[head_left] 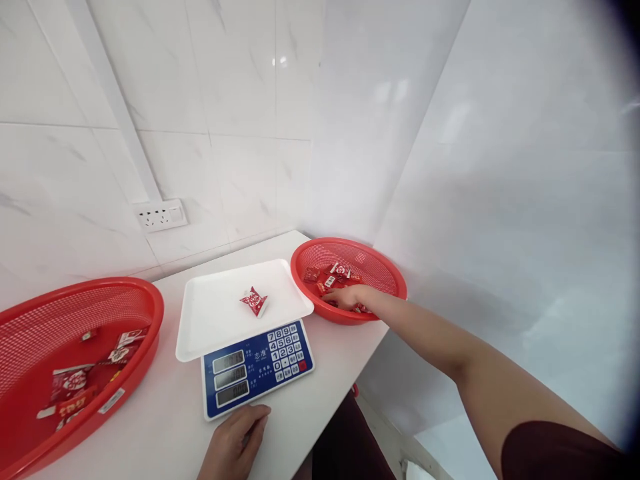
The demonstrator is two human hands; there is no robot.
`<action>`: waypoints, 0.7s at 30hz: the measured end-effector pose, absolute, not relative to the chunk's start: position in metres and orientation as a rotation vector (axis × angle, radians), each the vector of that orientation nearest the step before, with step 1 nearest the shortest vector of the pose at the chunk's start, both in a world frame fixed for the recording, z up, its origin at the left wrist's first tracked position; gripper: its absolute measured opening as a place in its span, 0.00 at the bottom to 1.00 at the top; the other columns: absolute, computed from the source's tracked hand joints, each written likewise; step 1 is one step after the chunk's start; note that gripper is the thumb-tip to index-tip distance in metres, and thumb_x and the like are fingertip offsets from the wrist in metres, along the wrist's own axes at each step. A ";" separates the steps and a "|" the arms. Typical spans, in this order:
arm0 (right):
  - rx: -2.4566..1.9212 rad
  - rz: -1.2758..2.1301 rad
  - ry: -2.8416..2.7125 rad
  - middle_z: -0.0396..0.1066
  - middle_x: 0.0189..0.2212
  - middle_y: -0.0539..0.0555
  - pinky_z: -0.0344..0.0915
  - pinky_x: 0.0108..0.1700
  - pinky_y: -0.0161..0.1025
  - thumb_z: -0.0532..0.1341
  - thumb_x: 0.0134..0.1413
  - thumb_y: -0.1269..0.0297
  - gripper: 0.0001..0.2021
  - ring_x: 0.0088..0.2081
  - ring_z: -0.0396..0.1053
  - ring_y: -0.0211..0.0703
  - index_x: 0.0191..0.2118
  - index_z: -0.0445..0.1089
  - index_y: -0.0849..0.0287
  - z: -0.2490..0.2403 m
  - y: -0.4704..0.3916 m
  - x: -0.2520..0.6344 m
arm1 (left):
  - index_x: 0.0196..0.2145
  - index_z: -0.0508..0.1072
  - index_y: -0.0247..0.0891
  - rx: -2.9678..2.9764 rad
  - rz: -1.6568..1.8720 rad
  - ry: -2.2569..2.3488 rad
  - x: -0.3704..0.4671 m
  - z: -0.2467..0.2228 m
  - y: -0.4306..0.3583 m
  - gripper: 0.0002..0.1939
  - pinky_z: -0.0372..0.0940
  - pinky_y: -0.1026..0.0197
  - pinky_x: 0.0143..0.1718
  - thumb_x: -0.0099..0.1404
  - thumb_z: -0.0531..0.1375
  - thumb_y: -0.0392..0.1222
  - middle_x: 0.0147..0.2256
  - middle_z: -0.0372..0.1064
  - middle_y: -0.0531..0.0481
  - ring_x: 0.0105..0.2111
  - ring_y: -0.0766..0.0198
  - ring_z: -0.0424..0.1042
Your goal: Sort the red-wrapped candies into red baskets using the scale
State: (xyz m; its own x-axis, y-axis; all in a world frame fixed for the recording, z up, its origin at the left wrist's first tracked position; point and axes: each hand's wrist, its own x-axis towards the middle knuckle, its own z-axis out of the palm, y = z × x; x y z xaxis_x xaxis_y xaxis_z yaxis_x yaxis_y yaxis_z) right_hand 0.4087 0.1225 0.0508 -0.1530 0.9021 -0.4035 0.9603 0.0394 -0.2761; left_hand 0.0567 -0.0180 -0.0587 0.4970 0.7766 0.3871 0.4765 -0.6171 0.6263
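Right hand (344,297) among packets (341,269)

Its fingers reach into the right basket (376,268); I cannot tell whether they grip. The left hand (236,440), fingers curled closed, rests beside the scale (257,375). One packet (255,301) lies on the tray (213,317).

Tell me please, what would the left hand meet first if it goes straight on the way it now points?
Probably the near edge of the blue scale, just ahead of the left hand; depth is unclear, so it might pass slightly above it.
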 end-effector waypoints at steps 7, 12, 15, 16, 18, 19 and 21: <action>2.104 -0.675 2.092 0.72 0.37 0.55 0.61 0.30 0.37 0.62 0.39 0.73 0.14 0.31 0.69 0.46 0.36 0.72 0.54 0.035 0.126 0.427 | 0.36 0.74 0.46 2.276 0.998 1.101 0.053 -0.070 -0.015 0.10 0.70 0.70 0.34 0.63 0.54 0.48 0.34 0.77 0.53 0.33 0.66 0.76; 2.232 -0.625 2.169 0.71 0.38 0.51 0.61 0.32 0.32 0.58 0.47 0.73 0.12 0.33 0.68 0.39 0.38 0.69 0.55 0.054 0.141 0.454 | 0.37 0.74 0.45 2.362 0.957 1.010 0.051 -0.066 -0.011 0.09 0.69 0.73 0.33 0.63 0.55 0.45 0.34 0.77 0.53 0.32 0.67 0.76; 2.283 -0.598 2.135 0.71 0.36 0.51 0.61 0.32 0.32 0.57 0.48 0.74 0.11 0.32 0.68 0.39 0.38 0.68 0.55 0.062 0.144 0.464 | 0.37 0.74 0.44 2.390 0.968 0.959 0.051 -0.065 -0.009 0.08 0.69 0.74 0.33 0.63 0.55 0.43 0.33 0.77 0.53 0.31 0.68 0.76; 2.293 -0.589 2.100 0.71 0.35 0.52 0.61 0.32 0.34 0.58 0.47 0.74 0.11 0.32 0.68 0.41 0.38 0.69 0.56 0.064 0.145 0.465 | 0.37 0.74 0.44 2.390 0.978 0.955 0.051 -0.065 -0.008 0.08 0.69 0.74 0.32 0.63 0.55 0.43 0.33 0.77 0.54 0.31 0.68 0.76; 2.292 -0.593 2.031 0.72 0.34 0.54 0.62 0.31 0.36 0.60 0.43 0.76 0.13 0.32 0.69 0.44 0.38 0.69 0.57 0.064 0.146 0.465 | 0.37 0.74 0.44 2.389 0.977 0.954 0.051 -0.065 -0.008 0.08 0.69 0.73 0.33 0.62 0.56 0.43 0.33 0.77 0.54 0.31 0.68 0.76; 2.280 -0.611 2.006 0.72 0.34 0.55 0.62 0.31 0.36 0.61 0.42 0.76 0.15 0.32 0.69 0.45 0.39 0.70 0.57 0.064 0.147 0.463 | 0.37 0.73 0.44 2.389 0.969 0.957 0.051 -0.066 -0.008 0.08 0.69 0.73 0.33 0.62 0.56 0.43 0.33 0.77 0.54 0.32 0.68 0.76; 2.239 -0.674 1.984 0.72 0.40 0.56 0.64 0.33 0.37 0.63 0.41 0.74 0.19 0.35 0.70 0.46 0.44 0.69 0.55 0.061 0.151 0.455 | 0.37 0.74 0.45 2.387 0.968 0.961 0.051 -0.065 -0.008 0.08 0.69 0.73 0.33 0.62 0.56 0.44 0.33 0.77 0.54 0.32 0.67 0.76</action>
